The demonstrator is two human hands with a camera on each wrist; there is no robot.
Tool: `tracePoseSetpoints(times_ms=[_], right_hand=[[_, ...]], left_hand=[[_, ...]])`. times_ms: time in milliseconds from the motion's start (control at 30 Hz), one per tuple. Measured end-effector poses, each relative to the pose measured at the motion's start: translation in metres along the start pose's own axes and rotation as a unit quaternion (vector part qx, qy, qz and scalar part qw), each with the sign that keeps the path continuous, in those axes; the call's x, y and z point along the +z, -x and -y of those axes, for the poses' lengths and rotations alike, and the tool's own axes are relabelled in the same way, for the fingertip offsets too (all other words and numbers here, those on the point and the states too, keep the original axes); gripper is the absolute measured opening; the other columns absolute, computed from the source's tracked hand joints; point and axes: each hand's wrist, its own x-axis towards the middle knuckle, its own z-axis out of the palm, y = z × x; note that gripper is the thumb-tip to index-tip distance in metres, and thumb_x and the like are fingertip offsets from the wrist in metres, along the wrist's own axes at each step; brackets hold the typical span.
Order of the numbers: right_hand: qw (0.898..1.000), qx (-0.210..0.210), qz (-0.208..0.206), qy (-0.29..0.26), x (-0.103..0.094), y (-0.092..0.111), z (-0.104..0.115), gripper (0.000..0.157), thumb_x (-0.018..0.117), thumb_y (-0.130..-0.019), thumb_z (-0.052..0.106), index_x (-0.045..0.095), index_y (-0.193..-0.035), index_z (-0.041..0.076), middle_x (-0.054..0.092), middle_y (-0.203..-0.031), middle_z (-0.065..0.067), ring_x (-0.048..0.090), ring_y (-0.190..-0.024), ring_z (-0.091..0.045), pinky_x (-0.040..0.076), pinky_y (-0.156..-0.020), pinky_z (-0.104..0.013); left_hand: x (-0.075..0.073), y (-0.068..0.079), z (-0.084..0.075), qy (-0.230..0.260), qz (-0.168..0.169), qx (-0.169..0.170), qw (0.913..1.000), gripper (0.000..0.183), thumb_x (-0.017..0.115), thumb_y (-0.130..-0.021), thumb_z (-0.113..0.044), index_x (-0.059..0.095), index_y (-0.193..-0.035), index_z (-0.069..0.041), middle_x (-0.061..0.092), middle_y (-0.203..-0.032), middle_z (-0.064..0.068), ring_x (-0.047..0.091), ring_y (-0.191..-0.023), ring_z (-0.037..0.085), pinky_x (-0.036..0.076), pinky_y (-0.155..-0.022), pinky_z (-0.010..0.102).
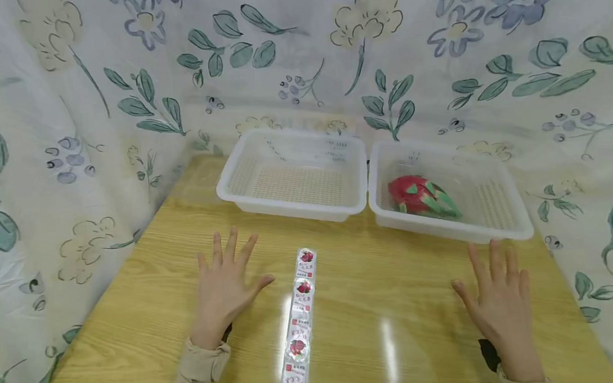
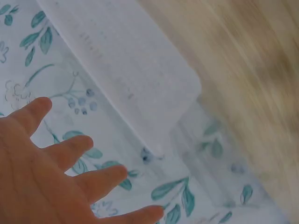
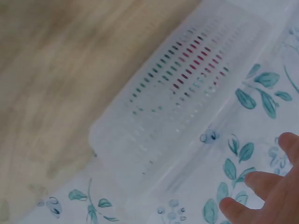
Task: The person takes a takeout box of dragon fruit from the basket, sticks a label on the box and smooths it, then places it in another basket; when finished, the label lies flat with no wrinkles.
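Observation:
My left hand (image 1: 225, 290) is spread over the left part of the table, fingers apart and holding nothing. To its right lies a strip of stickers (image 1: 303, 287) with dragon fruit pictures, running toward the near edge. My right hand (image 1: 500, 303) is also spread and holds nothing, its fingertips just in front of the right white basket (image 1: 452, 228). In that basket is a red and green dragon fruit (image 1: 422, 196). Spread fingers of the left hand (image 2: 60, 172) show in the left wrist view, and those of the right hand (image 3: 271, 191) in the right wrist view.
A second white basket (image 1: 294, 206), with nothing in it, stands at the back beside the first. Left of it lies a clear plastic piece (image 1: 199, 178). A floral cloth (image 1: 302, 62) hangs behind the wooden table (image 1: 361, 302).

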Motion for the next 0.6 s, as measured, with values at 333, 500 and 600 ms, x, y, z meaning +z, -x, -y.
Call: tracePoseSetpoints(times_ms=[333,500,600], right_hand=[[0.996,-0.03,-0.032,-0.077,-0.009,-0.041,-0.002,0.066,0.034,-0.103,0.046,0.011,-0.157,0.017,0.006,-0.16,-0.028,0.006,-0.144,-0.055,0.009,-0.112,-0.071],[0.989,-0.017,-0.023,-0.146,-0.014,-0.066,-0.008,0.063,0.032,-0.105,0.043,0.01,-0.157,0.014,0.003,-0.161,-0.026,0.003,-0.144,-0.056,0.005,-0.113,-0.07],[0.983,-0.011,-0.016,-0.182,-0.016,-0.083,-0.011,0.062,0.029,-0.105,0.043,0.008,-0.157,0.015,0.0,-0.162,-0.024,0.001,-0.144,-0.056,0.003,-0.112,-0.072]], left_hand=[[0.012,-0.022,-0.036,0.115,0.038,0.05,0.9914,0.082,0.053,-0.089,-0.061,0.018,-0.156,-0.027,0.02,-0.161,0.016,0.026,-0.145,0.043,0.028,-0.11,0.067],[0.017,-0.043,-0.066,0.262,0.048,0.127,0.9555,0.083,0.037,-0.093,-0.068,0.019,-0.156,-0.015,0.02,-0.161,0.017,0.028,-0.144,0.042,0.031,-0.111,0.063],[0.018,-0.059,-0.086,0.326,0.055,0.154,0.9311,0.095,0.024,-0.087,-0.079,0.021,-0.155,-0.013,0.02,-0.161,0.016,0.028,-0.144,0.041,0.032,-0.109,0.065]])
